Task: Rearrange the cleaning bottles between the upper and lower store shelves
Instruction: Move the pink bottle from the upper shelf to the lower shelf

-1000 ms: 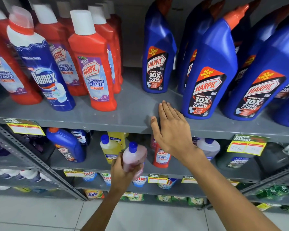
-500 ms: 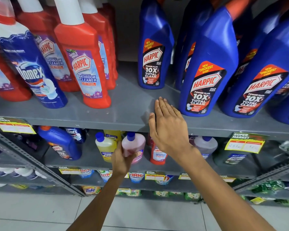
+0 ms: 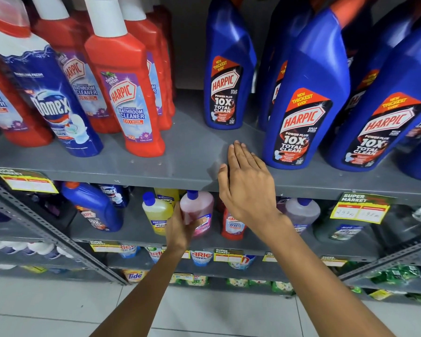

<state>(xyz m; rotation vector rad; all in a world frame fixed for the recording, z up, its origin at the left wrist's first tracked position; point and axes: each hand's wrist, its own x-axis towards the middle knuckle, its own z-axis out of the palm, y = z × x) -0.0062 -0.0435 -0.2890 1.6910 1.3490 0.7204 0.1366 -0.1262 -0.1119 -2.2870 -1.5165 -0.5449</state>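
My left hand grips a pink cleaner bottle with a blue cap, standing on the lower shelf beside a yellow bottle. My right hand lies flat, fingers together, on the front edge of the grey upper shelf; it holds nothing. On that upper shelf stand red Harpic bathroom cleaner bottles, a blue and white Domex bottle and blue Harpic bottles, the nearest of them just right of my right hand.
The lower shelf also holds a leaning blue Harpic bottle, a small red Harpic bottle and a pale purple bottle. Price tags hang on the shelf edges. Detergent packs fill the shelves below; the floor is white tile.
My left hand has carried the pink bottle up and forward, in under the upper shelf and onto the lower shelf next to the yellow bottle. My right hand has stayed on the upper shelf.
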